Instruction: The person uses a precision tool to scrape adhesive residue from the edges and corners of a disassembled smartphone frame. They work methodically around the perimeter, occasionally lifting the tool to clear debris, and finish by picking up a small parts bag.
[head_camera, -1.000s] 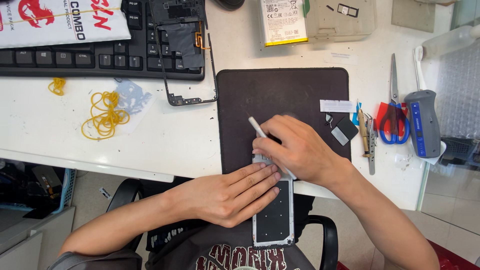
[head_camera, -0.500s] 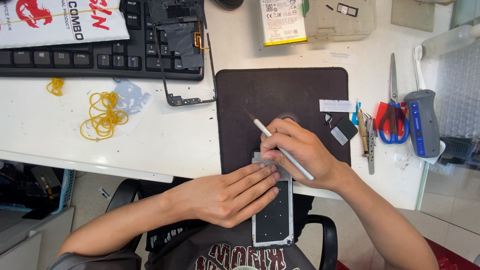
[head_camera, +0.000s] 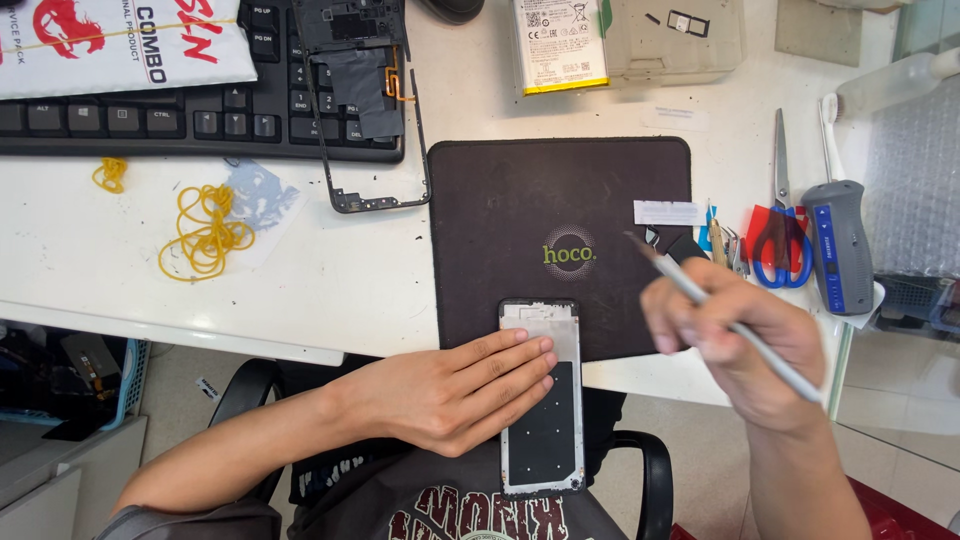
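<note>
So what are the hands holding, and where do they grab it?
The right hand grips a thin grey tool around its middle, like a pen. The left hand lies flat on the phone frame, pressing its left edge.

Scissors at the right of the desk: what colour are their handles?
Red and blue handles on the scissors, clearest in the head view.

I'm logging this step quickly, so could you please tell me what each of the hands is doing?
Left hand: open, flat on the phone frame.
Right hand: closed on a thin tool.
</note>
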